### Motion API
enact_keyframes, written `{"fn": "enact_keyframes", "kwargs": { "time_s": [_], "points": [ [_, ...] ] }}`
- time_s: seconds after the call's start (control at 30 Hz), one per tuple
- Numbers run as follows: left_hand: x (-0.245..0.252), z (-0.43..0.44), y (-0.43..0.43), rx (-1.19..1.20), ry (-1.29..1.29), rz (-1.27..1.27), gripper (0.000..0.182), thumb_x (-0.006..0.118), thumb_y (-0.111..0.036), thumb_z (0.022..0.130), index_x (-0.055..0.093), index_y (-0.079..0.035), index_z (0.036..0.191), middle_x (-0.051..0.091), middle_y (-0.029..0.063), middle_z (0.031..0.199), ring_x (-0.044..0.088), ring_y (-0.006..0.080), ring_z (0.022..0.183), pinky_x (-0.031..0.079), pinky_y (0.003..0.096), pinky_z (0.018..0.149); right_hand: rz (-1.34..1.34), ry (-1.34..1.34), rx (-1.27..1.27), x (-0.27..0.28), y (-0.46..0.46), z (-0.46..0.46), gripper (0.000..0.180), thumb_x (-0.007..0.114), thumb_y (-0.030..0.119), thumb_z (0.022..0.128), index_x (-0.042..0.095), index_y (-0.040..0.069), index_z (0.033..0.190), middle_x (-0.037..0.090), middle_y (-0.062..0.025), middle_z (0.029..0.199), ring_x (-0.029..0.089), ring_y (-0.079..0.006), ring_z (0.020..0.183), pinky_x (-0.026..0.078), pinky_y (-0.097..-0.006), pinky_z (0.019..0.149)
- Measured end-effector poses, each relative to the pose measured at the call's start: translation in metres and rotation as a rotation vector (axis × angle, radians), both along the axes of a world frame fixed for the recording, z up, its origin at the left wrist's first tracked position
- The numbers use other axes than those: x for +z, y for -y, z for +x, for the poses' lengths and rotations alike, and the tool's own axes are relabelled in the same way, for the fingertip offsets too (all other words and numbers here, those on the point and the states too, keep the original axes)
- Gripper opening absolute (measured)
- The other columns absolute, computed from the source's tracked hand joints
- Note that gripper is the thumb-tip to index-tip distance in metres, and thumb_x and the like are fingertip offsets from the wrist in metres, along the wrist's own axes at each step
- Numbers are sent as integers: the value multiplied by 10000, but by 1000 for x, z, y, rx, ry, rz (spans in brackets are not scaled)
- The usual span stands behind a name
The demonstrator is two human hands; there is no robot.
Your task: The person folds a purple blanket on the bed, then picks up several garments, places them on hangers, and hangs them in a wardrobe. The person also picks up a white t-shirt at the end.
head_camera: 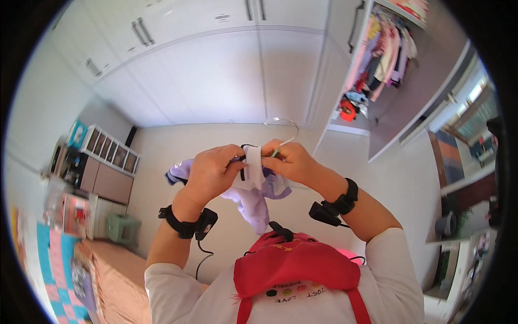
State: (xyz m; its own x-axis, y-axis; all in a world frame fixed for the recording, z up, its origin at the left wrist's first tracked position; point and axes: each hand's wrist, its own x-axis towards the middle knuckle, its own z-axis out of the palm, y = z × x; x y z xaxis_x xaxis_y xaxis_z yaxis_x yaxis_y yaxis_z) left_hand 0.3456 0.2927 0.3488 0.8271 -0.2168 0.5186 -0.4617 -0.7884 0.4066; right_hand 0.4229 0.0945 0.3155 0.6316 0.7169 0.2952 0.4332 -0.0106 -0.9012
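Observation:
A lilac garment [253,208] with a white collar [254,164] edged in dark trim hangs from my two hands in front of me. My left hand [214,170] pinches the collar's left side. My right hand [290,161] grips the collar's other side together with the neck of a clothes hanger. The pale hook of the hanger [293,129] curves up above my right fingers, and a green bit shows beside them. The hanger's arms are mostly hidden by the cloth and my hands. A striped dark-blue cuff [175,175] sticks out left of my left hand.
An open wardrobe [404,109] with hanging clothes stands at the far right, its door swung out. White cabinets [218,73] line the wall ahead. Left are a shelf unit [111,150], a green stool [122,229] and a bed [117,279]. Pale floor [149,162] lies below.

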Motion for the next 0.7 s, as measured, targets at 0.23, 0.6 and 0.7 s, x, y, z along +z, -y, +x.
{"fn": "enact_keyframes", "kwargs": {
  "time_s": [0.23,0.6,0.7],
  "points": [
    [-4,47,15,1,-73,-219,151,691,-65,685,561,-60,762,564,62,613,520,206,503,396,286,467,238,-109,-573,-42,124,39,264,571,79,820,548,44,1081,569,-54,1020,541,-135,938,412,-276,782],
    [22,118,126,-181,10,-237,182,710,-18,664,570,-31,780,561,61,628,503,150,516,404,240,494,189,-718,-359,-114,170,97,177,581,192,855,579,31,928,580,-18,809,546,-99,721,444,-211,610],
    [22,140,154,-196,-23,-343,154,697,11,691,584,-16,792,586,46,655,503,91,554,405,202,520,377,-1015,-307,-116,212,110,133,553,173,873,566,41,887,567,-4,779,540,-92,659,442,-210,550]
  ]
}}
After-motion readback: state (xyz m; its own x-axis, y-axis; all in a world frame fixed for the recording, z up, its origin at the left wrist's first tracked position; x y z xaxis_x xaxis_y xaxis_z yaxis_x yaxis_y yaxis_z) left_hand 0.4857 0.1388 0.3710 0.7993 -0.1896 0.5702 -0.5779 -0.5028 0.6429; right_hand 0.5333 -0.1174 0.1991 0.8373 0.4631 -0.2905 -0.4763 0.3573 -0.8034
